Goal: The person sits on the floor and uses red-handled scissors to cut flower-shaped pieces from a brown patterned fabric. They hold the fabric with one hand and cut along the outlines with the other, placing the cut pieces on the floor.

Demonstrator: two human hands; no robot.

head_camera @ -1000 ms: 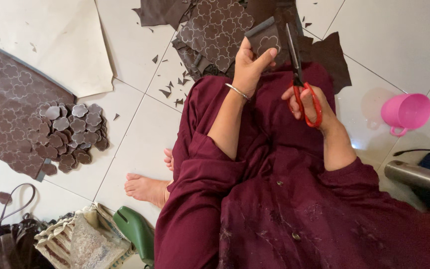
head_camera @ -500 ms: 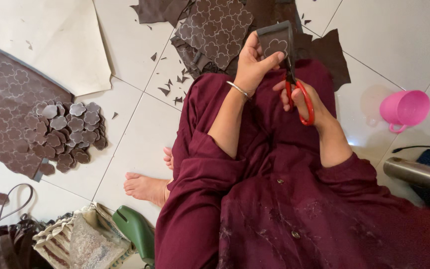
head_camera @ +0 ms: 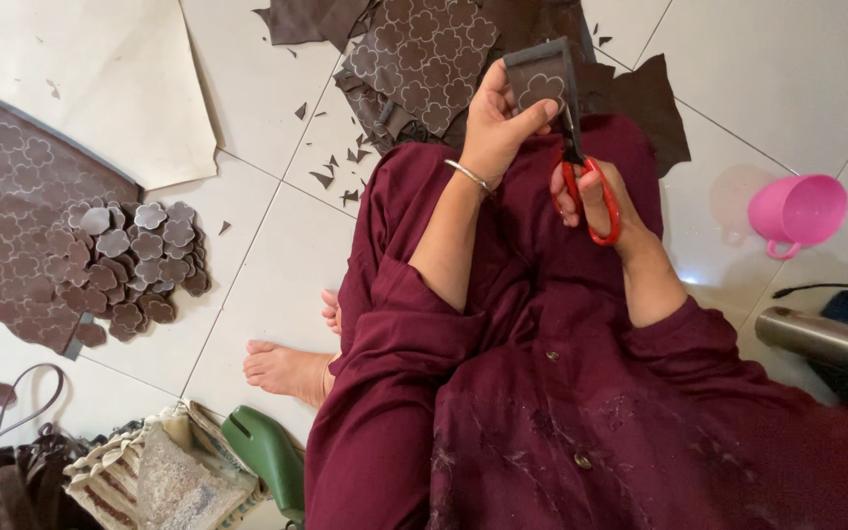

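My left hand (head_camera: 501, 123) pinches a small brown leather piece (head_camera: 539, 79) marked with a flower outline, held up above my lap. My right hand (head_camera: 596, 191) grips red-handled scissors (head_camera: 581, 167), whose blades close along the right edge of that piece. A pile of cut flower-shaped leather pieces (head_camera: 125, 265) lies at the left on a patterned brown leather sheet (head_camera: 12, 216). More patterned leather (head_camera: 419, 59) lies on the tiles beyond my hands. I sit on the floor in maroon clothing, one bare foot (head_camera: 287, 368) showing.
A pink plastic cup (head_camera: 797, 211) stands at the right near a metal tube (head_camera: 826, 339). A cream sheet (head_camera: 80, 79) covers the upper left. Small leather scraps (head_camera: 336, 177) dot the tiles. Bags and a green object (head_camera: 267, 456) sit at the bottom left.
The scissors have shifted from the right of the leather piece onto its edge, and both hands have moved slightly rightward and upward together.
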